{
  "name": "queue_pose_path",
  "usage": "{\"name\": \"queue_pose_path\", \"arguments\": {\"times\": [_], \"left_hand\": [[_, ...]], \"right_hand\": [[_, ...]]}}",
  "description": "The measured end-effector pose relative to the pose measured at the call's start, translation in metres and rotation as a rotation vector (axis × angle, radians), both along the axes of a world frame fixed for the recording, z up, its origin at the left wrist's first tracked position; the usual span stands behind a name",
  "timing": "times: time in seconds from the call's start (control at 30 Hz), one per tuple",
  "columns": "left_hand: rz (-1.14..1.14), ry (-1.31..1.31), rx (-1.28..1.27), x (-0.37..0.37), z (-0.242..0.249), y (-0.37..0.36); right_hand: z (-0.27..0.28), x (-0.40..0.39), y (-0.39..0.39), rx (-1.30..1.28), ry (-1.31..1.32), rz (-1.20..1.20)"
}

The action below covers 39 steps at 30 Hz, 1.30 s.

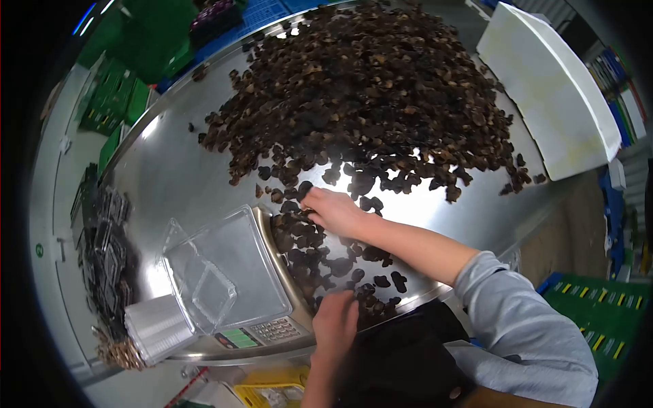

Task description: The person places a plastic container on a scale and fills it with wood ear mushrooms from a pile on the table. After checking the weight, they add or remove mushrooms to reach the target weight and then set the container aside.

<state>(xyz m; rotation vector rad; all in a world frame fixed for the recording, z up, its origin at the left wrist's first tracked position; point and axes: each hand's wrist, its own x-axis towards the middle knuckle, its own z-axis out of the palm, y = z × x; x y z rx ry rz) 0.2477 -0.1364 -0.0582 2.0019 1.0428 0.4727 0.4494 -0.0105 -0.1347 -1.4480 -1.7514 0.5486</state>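
Observation:
Small dark brown mushrooms (371,88), crinkled like wood ears, lie heaped on the steel table. My right hand (335,212) reaches across a smaller scatter of them, fingers closed around a dark mushroom (305,190) at its fingertips. Closer to the table's front edge, my left hand (335,321) hovers by loose mushrooms (375,304), its fingers bent and blurred; whether it holds anything is hidden. Left of both hands stands a scale (275,331) with a keypad and green display. An open clear plastic punnet (212,289) rests on its pan.
A stack of clear plastic containers (160,328) stands left of the scale, beside a pile of dark trays (109,251). A white foam box (547,95) sits at the right end of the table. Green crates (595,316) stand lower right, a yellow container (272,386) below the front edge.

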Motion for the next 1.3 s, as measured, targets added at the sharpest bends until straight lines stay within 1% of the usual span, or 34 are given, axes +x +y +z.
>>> {"name": "queue_pose_path", "arguments": {"times": [0.07,0.17,0.2,0.23,0.3,0.37,0.43,0.47,0.57,0.6,0.7,0.77,0.8,0.87,0.9,0.93,0.97,1.0,1.03,1.07,1.1,1.13,1.17,1.2,1.23,1.27,1.3], "left_hand": [[0.023,0.036,0.076,0.013,0.005,0.007],[0.057,0.065,0.127,0.008,0.005,0.016],[0.063,0.066,0.126,0.004,0.001,0.019],[0.096,0.072,0.066,-0.004,-0.004,0.019],[0.125,0.078,-0.021,-0.013,-0.014,0.020],[0.083,0.118,-0.024,-0.014,-0.024,0.019],[0.054,0.150,-0.009,-0.010,-0.025,0.021],[0.028,0.131,-0.015,-0.006,-0.025,0.022],[-0.012,0.107,-0.031,-0.001,-0.022,0.024],[-0.023,0.099,-0.041,0.000,-0.020,0.025],[-0.028,0.089,-0.052,-0.003,-0.019,0.025],[-0.034,0.081,-0.050,-0.004,-0.020,0.025],[-0.037,0.096,-0.047,-0.004,-0.021,0.024],[-0.039,0.115,-0.048,-0.004,-0.021,0.022],[-0.040,0.127,-0.040,-0.003,-0.019,0.024],[-0.041,0.139,-0.030,0.000,-0.017,0.026],[-0.029,0.142,-0.045,0.002,-0.015,0.029],[-0.033,0.142,-0.040,0.005,-0.013,0.030],[-0.033,0.150,-0.019,0.008,-0.010,0.032],[-0.033,0.158,0.002,0.011,-0.008,0.033],[-0.045,0.137,0.036,0.013,-0.007,0.034],[-0.049,0.134,0.042,0.015,-0.007,0.034],[-0.041,0.134,0.023,0.017,-0.008,0.034],[-0.028,0.137,-0.001,0.018,-0.010,0.033],[-0.026,0.142,0.005,0.020,-0.011,0.033],[-0.021,0.145,0.002,0.022,-0.011,0.032],[-0.005,0.153,-0.006,0.025,-0.011,0.031]], "right_hand": [[-0.011,-0.004,0.018,-0.114,-0.167,0.013],[-0.017,0.016,0.005,-0.318,-0.299,0.020],[-0.018,0.029,-0.004,-0.395,-0.316,0.032],[-0.006,0.040,-0.019,-0.483,-0.327,0.040],[0.010,0.053,-0.036,-0.486,-0.346,0.003],[0.012,0.050,-0.044,-0.511,-0.352,-0.024],[0.012,0.034,-0.044,-0.369,-0.292,-0.008],[0.010,0.021,-0.044,-0.329,-0.281,0.010],[-0.010,-0.012,-0.038,-0.333,-0.293,0.020],[-0.020,-0.016,-0.037,-0.335,-0.292,0.018],[-0.020,-0.019,-0.038,-0.320,-0.283,-0.010],[-0.009,-0.007,-0.045,-0.328,-0.187,-0.039],[-0.003,0.001,-0.049,-0.329,-0.190,-0.045],[0.009,0.018,-0.060,-0.495,0.267,-0.056],[0.016,0.026,-0.066,-0.619,0.501,-0.062],[0.015,0.035,-0.072,-0.617,0.500,-0.064],[0.012,0.046,-0.079,-0.659,0.699,-0.096],[0.011,0.057,-0.085,-0.695,0.901,-0.128],[0.027,0.075,-0.089,-0.722,0.963,-0.184],[0.026,0.101,-0.096,-0.682,0.988,-0.236],[0.037,0.132,-0.103,-0.580,0.979,-0.282],[0.049,0.169,-0.106,-0.545,0.887,-0.359],[0.079,0.201,-0.109,-0.446,0.796,-0.488],[0.098,0.241,-0.113,-0.366,0.689,-0.596],[0.108,0.289,-0.120,-0.108,0.708,-0.544],[0.127,0.362,-0.139,-0.194,0.688,-0.414],[0.131,0.445,-0.155,-0.066,0.648,-0.362]]}}
